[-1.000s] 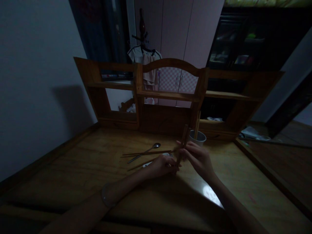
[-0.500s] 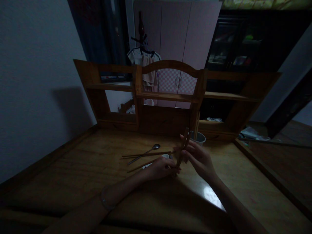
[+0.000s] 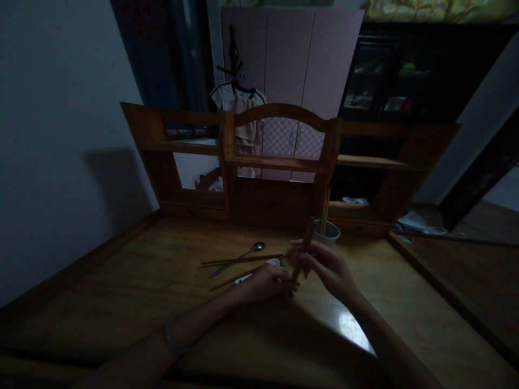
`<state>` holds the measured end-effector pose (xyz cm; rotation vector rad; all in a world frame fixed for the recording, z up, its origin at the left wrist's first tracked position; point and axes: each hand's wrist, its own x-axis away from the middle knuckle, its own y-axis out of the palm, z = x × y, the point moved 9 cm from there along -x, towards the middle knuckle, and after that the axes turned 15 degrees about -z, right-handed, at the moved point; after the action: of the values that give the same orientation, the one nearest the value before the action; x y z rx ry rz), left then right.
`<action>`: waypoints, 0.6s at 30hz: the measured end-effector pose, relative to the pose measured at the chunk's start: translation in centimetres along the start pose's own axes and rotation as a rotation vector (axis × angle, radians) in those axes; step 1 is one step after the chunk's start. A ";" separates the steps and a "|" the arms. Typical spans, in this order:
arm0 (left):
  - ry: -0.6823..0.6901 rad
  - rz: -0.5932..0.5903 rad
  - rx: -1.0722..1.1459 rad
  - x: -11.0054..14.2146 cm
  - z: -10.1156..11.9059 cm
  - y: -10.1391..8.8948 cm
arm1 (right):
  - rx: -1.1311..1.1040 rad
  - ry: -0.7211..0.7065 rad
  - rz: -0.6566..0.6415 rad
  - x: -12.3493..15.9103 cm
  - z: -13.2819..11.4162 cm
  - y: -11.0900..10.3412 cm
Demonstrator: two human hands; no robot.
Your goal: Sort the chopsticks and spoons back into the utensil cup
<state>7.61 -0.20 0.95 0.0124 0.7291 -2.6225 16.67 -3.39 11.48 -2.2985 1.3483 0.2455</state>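
Dark wooden chopsticks (image 3: 307, 237) stand tilted between my hands, close together. My right hand (image 3: 326, 267) is closed on their middle. At their lower end, my left hand (image 3: 270, 282) pinches them with its fingertips, low over the table. Beyond my left hand lie a metal spoon (image 3: 243, 258) and more chopsticks (image 3: 219, 263) that it crosses. A white spoon (image 3: 273, 262) lies partly hidden behind my left hand, near another chopstick (image 3: 227, 282). Behind my right hand is a light cup (image 3: 333, 233) with chopsticks (image 3: 325, 210) upright in it.
The wooden table (image 3: 133, 281) meets a wall at the left. A wooden shelf unit (image 3: 279, 162) rises along its back edge. A raised wooden edge (image 3: 438, 286) borders the right side. The room is dim, with a bright reflection on the tabletop.
The upper ends of the held chopsticks have drawn together, where a gap showed before. Both hands stay in nearly the same place; the view has shifted slightly.
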 end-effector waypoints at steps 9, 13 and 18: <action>-0.029 0.012 -0.030 0.1 -0.2 -0.1 | -0.005 0.009 0.026 0.0 -0.1 -0.2; -0.051 0.014 0.005 0.2 -0.5 0.0 | -0.003 0.000 0.047 0.1 -0.1 -0.3; -0.035 -0.004 0.029 0.1 -0.4 0.1 | -0.014 -0.005 0.054 0.1 0.1 -0.4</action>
<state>7.49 -0.13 0.50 -0.0258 0.6796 -2.6303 17.05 -3.30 11.46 -2.2737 1.4121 0.2786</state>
